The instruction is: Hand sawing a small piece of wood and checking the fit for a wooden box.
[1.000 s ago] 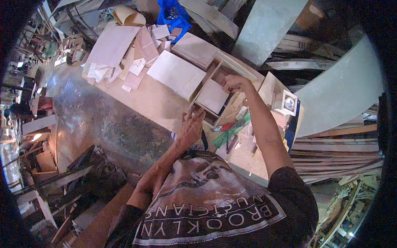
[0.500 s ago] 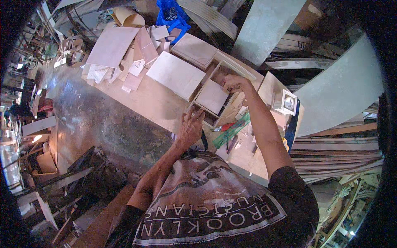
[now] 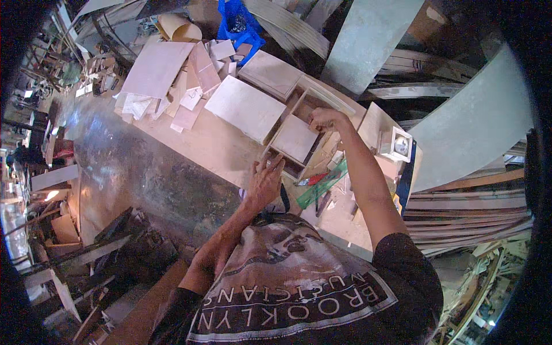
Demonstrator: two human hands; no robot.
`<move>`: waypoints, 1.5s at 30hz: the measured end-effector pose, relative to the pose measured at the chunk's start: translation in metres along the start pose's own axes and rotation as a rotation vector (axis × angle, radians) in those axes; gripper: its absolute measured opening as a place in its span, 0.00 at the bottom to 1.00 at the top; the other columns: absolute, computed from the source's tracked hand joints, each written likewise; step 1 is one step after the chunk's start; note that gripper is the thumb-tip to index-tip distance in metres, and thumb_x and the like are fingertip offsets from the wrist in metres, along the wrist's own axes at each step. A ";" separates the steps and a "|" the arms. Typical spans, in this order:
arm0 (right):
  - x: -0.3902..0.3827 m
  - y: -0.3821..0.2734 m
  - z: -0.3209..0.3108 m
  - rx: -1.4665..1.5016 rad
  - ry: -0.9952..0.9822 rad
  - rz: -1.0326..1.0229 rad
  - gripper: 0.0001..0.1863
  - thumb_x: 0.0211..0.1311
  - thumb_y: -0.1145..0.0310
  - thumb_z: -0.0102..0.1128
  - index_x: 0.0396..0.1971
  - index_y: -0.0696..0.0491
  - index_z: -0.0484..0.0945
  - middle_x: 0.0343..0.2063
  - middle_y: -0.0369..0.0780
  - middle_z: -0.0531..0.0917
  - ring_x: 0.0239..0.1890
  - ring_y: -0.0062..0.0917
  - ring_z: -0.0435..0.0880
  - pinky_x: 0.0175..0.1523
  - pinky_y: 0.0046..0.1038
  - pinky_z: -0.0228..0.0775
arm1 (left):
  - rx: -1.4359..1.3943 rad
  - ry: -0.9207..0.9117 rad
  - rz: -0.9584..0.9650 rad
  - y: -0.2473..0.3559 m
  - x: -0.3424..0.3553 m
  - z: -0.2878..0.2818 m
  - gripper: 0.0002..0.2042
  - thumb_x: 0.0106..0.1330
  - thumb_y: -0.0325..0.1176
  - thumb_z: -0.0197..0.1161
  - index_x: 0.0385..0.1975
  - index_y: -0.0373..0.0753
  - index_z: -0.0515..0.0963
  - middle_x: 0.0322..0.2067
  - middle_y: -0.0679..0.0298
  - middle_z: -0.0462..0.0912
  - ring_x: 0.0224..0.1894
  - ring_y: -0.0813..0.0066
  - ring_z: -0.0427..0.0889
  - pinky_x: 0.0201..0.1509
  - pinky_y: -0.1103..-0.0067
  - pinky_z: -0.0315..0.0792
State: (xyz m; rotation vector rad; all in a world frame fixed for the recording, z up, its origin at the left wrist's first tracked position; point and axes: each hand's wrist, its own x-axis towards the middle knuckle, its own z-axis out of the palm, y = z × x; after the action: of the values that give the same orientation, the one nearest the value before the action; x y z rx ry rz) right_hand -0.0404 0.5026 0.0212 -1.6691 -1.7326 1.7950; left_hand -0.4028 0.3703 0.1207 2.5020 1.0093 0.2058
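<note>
A shallow wooden box frame (image 3: 280,166) lies on the workbench in front of me, its long sides running away from me to the right. A pale square panel (image 3: 294,139) sits inside it, between darker gaps. My left hand (image 3: 265,183) rests at the frame's near left corner, fingers stretched and slightly apart, their tips at the edge. Over the frame's right side, my right hand (image 3: 328,119) is curled closed with its fingertips by the panel's far right corner. What it pinches, if anything, is hidden by the fingers.
Left of the frame lie a pale flat box (image 3: 246,109) and, beyond it, another (image 3: 270,73). Sheet offcuts (image 3: 155,69) pile up farther left near a blue bag (image 3: 238,26). A green transparent strip (image 3: 323,185) and a small white-framed object (image 3: 401,144) lie to the right.
Almost nothing differs. Both hands keep their places at the frame, with only a slight shift of the right fingers and of the view.
</note>
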 end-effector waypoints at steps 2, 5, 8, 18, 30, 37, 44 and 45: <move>0.009 -0.038 0.013 -0.022 0.028 0.024 0.08 0.42 0.69 0.64 0.24 0.54 0.77 0.19 0.30 0.74 0.21 0.17 0.72 0.25 0.24 0.65 | 0.024 -0.009 -0.054 -0.010 -0.009 -0.001 0.26 0.60 0.33 0.56 0.61 0.41 0.66 0.66 0.64 0.59 0.68 0.55 0.54 0.64 0.52 0.52; -0.029 -0.092 0.015 0.021 0.072 0.056 0.10 0.43 0.67 0.64 0.24 0.55 0.76 0.19 0.30 0.73 0.21 0.17 0.70 0.26 0.23 0.63 | 0.006 0.026 -0.051 -0.006 -0.015 -0.008 0.26 0.60 0.32 0.57 0.61 0.40 0.66 0.66 0.63 0.59 0.67 0.54 0.55 0.63 0.53 0.53; -0.078 -0.124 -0.003 0.102 0.147 -0.072 0.12 0.45 0.66 0.64 0.28 0.56 0.76 0.23 0.31 0.73 0.26 0.16 0.70 0.30 0.22 0.64 | 0.020 0.094 -0.026 -0.013 -0.016 -0.006 0.25 0.57 0.29 0.58 0.57 0.37 0.69 0.64 0.63 0.61 0.64 0.52 0.60 0.59 0.51 0.58; -0.174 -0.010 0.041 -0.274 0.693 0.301 0.12 0.52 0.72 0.52 0.36 0.57 0.77 0.35 0.51 0.81 0.41 0.38 0.80 0.46 0.39 0.70 | -0.065 0.090 -0.077 -0.018 -0.029 -0.038 0.21 0.58 0.29 0.59 0.53 0.36 0.71 0.60 0.57 0.67 0.63 0.53 0.63 0.60 0.57 0.61; -0.116 -0.138 0.085 -0.279 0.686 -0.228 0.13 0.48 0.66 0.59 0.32 0.58 0.78 0.31 0.51 0.81 0.34 0.43 0.81 0.42 0.41 0.73 | -0.136 0.218 -0.169 -0.026 -0.040 -0.040 0.19 0.57 0.26 0.58 0.50 0.37 0.73 0.58 0.56 0.69 0.60 0.54 0.66 0.59 0.59 0.63; -0.052 -0.126 0.098 -0.652 0.359 -0.297 0.11 0.47 0.69 0.58 0.31 0.58 0.79 0.29 0.49 0.82 0.32 0.38 0.82 0.39 0.34 0.74 | -0.211 0.328 -0.229 -0.036 -0.061 -0.037 0.18 0.57 0.24 0.58 0.50 0.35 0.73 0.54 0.51 0.72 0.56 0.49 0.70 0.58 0.61 0.66; -0.124 -0.126 0.089 -0.372 0.803 0.003 0.11 0.47 0.67 0.64 0.30 0.57 0.77 0.29 0.49 0.81 0.32 0.40 0.82 0.38 0.37 0.74 | -0.281 0.354 -0.308 -0.047 -0.075 -0.042 0.16 0.58 0.26 0.58 0.48 0.33 0.74 0.51 0.50 0.75 0.53 0.48 0.73 0.57 0.63 0.68; -0.125 -0.116 0.095 -0.367 0.766 -0.039 0.11 0.48 0.67 0.63 0.31 0.57 0.77 0.28 0.49 0.81 0.33 0.41 0.82 0.39 0.37 0.74 | -0.307 0.341 -0.289 -0.046 -0.068 -0.043 0.16 0.58 0.26 0.58 0.47 0.32 0.74 0.50 0.49 0.75 0.53 0.48 0.73 0.56 0.63 0.68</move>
State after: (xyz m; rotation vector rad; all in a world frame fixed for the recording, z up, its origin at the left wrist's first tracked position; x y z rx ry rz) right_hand -0.1282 0.3925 0.1558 -2.0478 -1.7287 0.6557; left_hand -0.4936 0.3672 0.1402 2.0565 1.3440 0.6597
